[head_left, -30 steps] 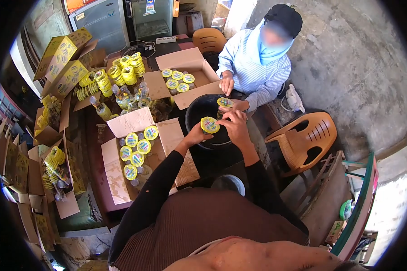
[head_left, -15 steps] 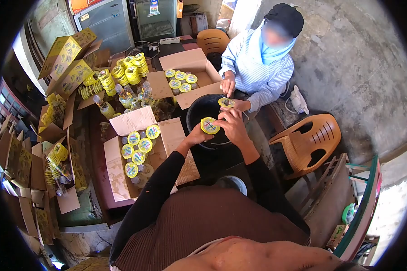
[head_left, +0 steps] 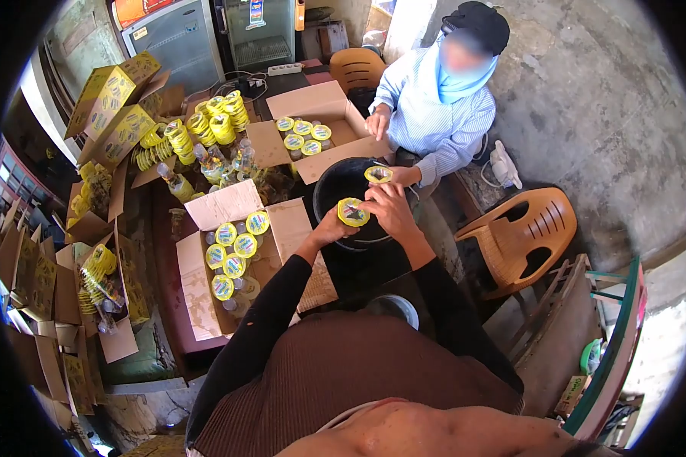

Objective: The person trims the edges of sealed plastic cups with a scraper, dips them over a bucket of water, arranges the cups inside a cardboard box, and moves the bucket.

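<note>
A plastic cup (head_left: pixel 351 212) with a yellow-rimmed printed lid is in my left hand (head_left: pixel 330 228), fingers closed around its side, above a black bucket (head_left: pixel 329 183). My right hand (head_left: pixel 390 209) is closed at the right edge of this cup's lid, its fingertips bent in against the rim. Whatever they pinch there is too small to make out. Just beyond my right hand, a co-worker's hand holds another yellow-rimmed cup (head_left: pixel 378 175), dark in the middle. The co-worker's other hand (head_left: pixel 378 122) is near the flap of the far box.
An open cardboard box (head_left: pixel 198 293) of lidded cups stands to my left, and a second box (head_left: pixel 312 99) lies beyond. Stacked yellow rings (head_left: pixel 181 141) and bottles (head_left: pixel 177 183) fill the table's back left. An orange chair (head_left: pixel 511 236) is at right.
The co-worker's free hand has moved away from their cup, up and left toward the far box. My hands stay nearly in place; the lid of my cup now shows a darker middle.
</note>
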